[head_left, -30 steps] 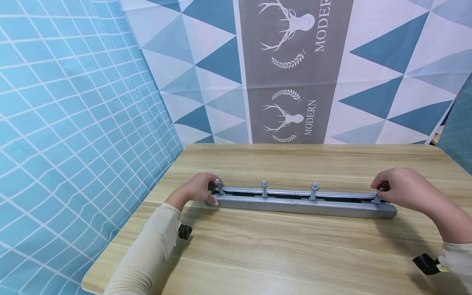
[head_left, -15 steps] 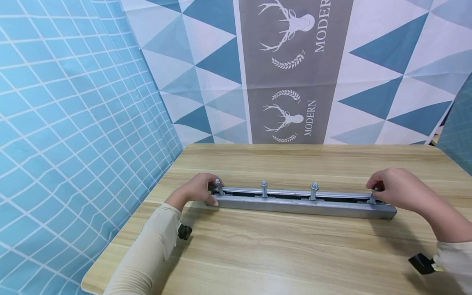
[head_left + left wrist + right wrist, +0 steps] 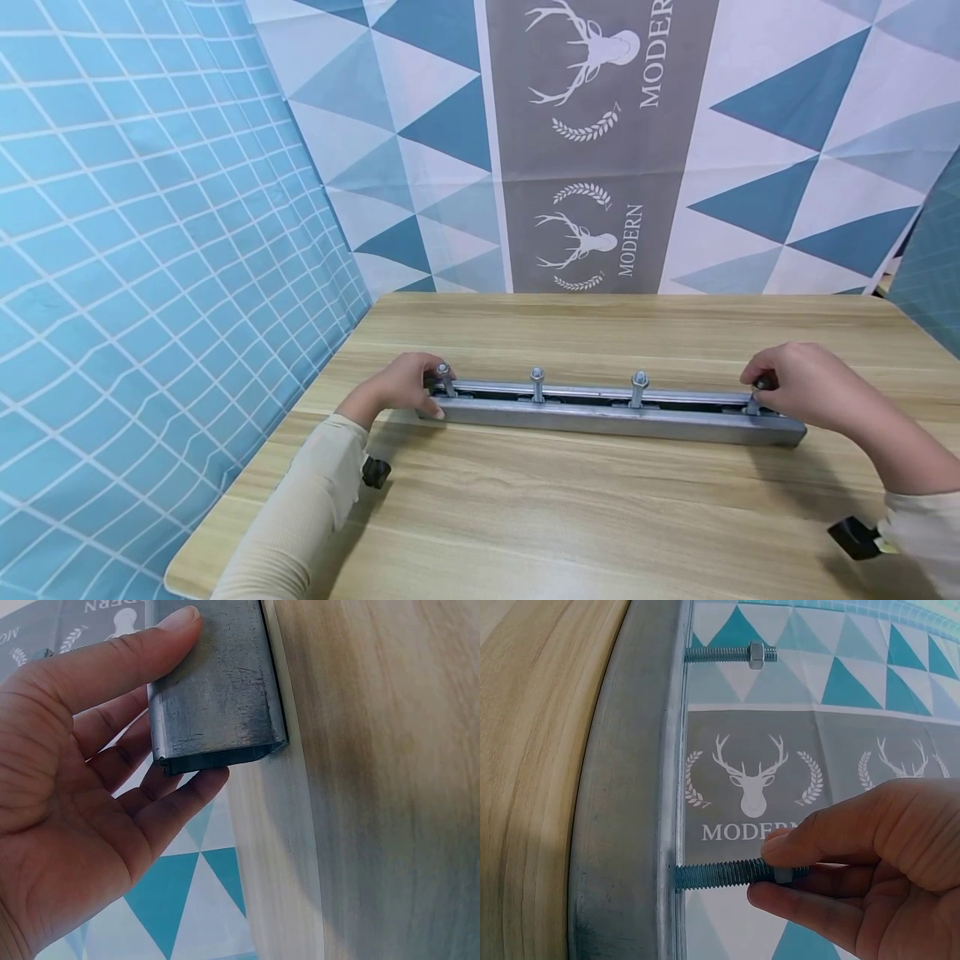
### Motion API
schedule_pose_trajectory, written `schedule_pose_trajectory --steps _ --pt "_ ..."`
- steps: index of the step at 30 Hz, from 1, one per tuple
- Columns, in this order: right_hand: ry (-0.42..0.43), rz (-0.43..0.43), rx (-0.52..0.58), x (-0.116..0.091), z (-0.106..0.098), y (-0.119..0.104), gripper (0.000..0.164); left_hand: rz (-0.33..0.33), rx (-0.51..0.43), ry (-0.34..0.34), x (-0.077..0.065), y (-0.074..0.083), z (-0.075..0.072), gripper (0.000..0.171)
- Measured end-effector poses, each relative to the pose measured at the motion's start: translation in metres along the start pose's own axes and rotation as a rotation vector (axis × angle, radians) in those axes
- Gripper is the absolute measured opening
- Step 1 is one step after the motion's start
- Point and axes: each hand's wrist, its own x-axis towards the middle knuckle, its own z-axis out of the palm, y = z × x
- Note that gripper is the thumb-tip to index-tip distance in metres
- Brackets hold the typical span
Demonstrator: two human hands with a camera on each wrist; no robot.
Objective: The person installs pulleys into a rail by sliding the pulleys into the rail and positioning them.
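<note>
A long grey metal channel rail point(image 3: 615, 423) lies across the table with its slot facing up. Several threaded bolts with nuts stand up from the slot, among them one left of the middle point(image 3: 537, 385) and one right of it point(image 3: 639, 389). My left hand point(image 3: 407, 383) grips the rail's left end beside the leftmost bolt point(image 3: 446, 382); in the left wrist view its thumb lies on the rail's side point(image 3: 217, 690). Near the right end, my right hand point(image 3: 813, 387) pinches the nut end of the rightmost bolt point(image 3: 714, 875) between thumb and fingers.
The wooden table point(image 3: 570, 517) extends in front of and behind the rail. A patterned cloth point(image 3: 592, 150) hangs behind the table, and a blue gridded cloth point(image 3: 150, 275) hangs at the left. Dark wrist devices point(image 3: 855, 538) are worn on both arms.
My right hand has moved left along the rail, and the rightmost bolt has slid with it, away from the rail's right end. The left hand and the rail have stayed in place.
</note>
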Motion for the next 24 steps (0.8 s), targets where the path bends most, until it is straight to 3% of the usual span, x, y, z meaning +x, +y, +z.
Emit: schedule_pose_trajectory --steps 10,18,24 --pt "0.006 -0.010 -0.002 -0.001 0.004 -0.003 0.014 -0.010 -0.021 0.012 -0.005 0.002 0.001 0.051" --pt "0.029 -0.017 -0.006 -0.003 0.007 -0.005 0.020 -0.001 0.023 0.039 -0.014 0.000 0.003 0.051" --pt "0.114 -0.043 -0.081 -0.010 0.008 -0.010 0.031 0.027 0.020 0.058 -0.019 -0.002 0.004 0.047"
